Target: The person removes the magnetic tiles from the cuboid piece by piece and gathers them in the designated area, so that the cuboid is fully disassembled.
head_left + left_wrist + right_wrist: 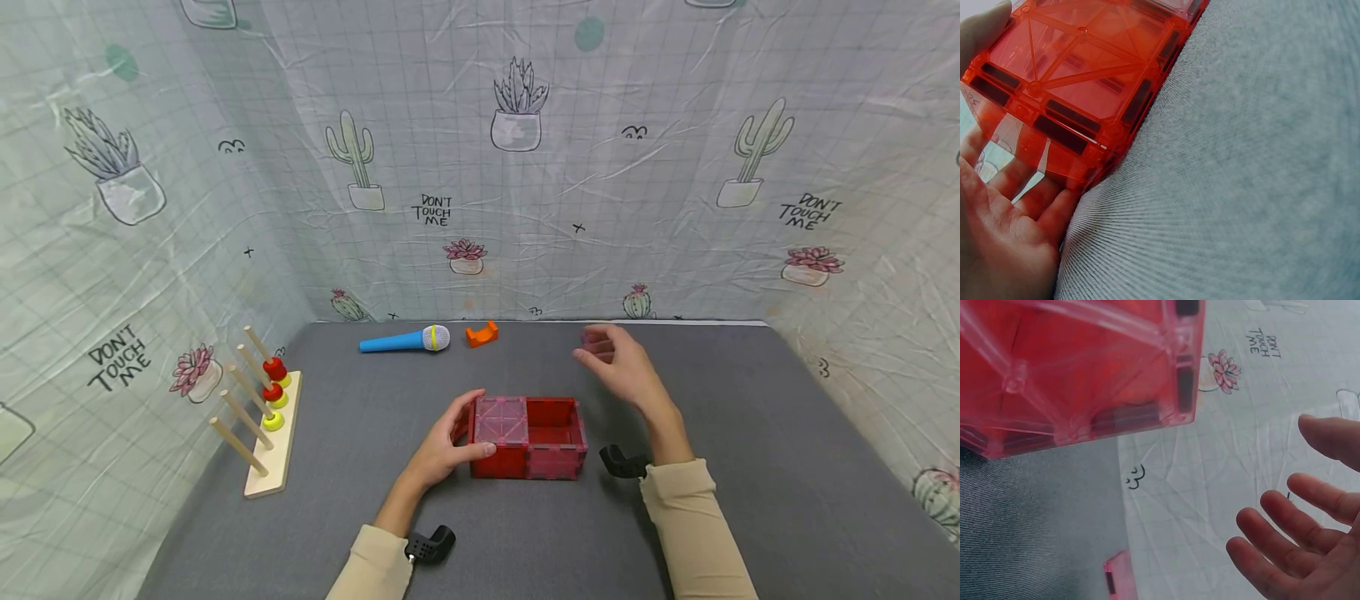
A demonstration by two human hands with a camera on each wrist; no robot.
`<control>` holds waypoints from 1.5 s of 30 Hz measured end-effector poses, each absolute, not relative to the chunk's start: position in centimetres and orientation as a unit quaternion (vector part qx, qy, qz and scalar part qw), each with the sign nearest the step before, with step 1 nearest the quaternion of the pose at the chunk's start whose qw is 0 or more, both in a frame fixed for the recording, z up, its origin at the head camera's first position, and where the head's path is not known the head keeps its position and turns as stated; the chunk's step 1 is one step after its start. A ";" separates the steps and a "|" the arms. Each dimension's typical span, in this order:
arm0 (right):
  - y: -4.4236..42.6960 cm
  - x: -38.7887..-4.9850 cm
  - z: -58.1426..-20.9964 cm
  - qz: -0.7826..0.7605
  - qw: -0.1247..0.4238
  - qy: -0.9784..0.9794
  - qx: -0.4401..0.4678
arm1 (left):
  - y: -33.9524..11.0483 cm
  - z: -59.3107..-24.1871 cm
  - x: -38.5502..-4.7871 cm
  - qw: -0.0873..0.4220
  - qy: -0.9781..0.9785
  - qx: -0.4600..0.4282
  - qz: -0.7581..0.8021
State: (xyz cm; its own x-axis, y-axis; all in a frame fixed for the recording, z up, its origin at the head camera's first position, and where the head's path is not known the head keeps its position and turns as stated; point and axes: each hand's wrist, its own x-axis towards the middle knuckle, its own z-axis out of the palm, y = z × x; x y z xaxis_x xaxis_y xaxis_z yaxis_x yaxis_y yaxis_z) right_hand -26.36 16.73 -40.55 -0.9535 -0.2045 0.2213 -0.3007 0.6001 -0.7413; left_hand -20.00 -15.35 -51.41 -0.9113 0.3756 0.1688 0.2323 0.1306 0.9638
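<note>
The left hand [444, 447] clamps its fingers on a red box [555, 463]; the right hand [628, 373], fingers apart, is near a pink tile [1121, 576]. The box's left half is covered, contents there unclear.

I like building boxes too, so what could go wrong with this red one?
The left grip might squeeze the red box too hard and pop its walls apart.

The pink top tile covers only the left half, so a bump could maybe knock it inside.

The right grip, holding nothing, might accidentally bump the pink piece near it.
</note>
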 end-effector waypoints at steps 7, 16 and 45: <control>16.4 -26.1 -40.1 0.429 0.039 -0.889 0.155 | -15.4 -51.3 -20.0 0.056 0.751 0.201 0.626; 16.4 -26.1 -40.1 0.423 0.035 -0.889 0.171 | -15.5 -51.3 -20.0 0.057 0.751 0.201 0.627; 16.0 -26.2 -40.3 0.411 0.019 -0.894 0.176 | -15.5 -51.1 -20.0 0.059 0.744 0.209 0.632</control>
